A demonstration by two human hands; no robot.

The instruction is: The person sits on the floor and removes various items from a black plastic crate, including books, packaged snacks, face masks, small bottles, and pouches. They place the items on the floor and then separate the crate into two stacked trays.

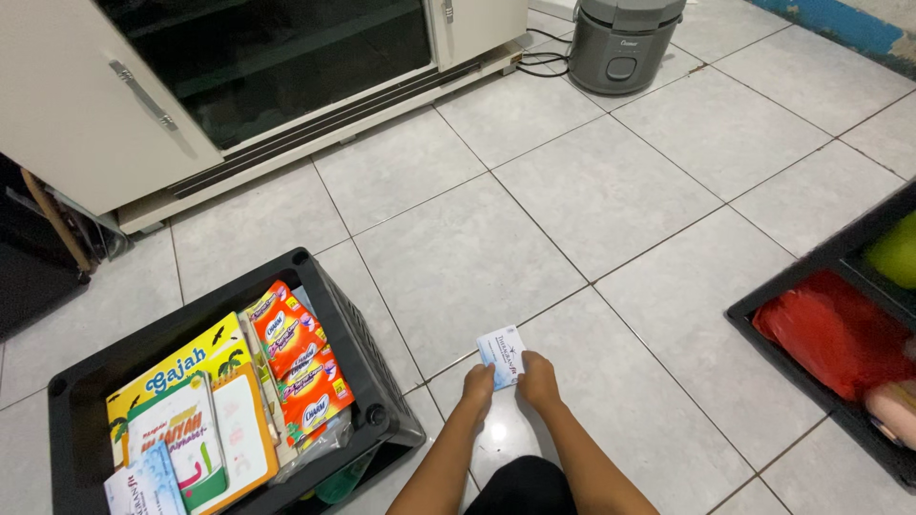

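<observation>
Holding a small white packet (502,355) low over the tiled floor (611,200), left hand (476,385) and right hand (538,380) both pinching it shut-fingered (black crate (382,420) just beside).

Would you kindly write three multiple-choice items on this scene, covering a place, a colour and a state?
1. Where is the black crate of books?
A. left of the hands
B. right of them
C. behind the cooker

2. What colour is the bag in the other bin?
A. blue
B. red
C. white

3. How is the small white card held?
A. lying loose on the tiles
B. by one hand
C. by both hands

A: the crate sits at lower left.
B: red plastic fills the bin.
C: the left hand and right hand both grip it.
</observation>
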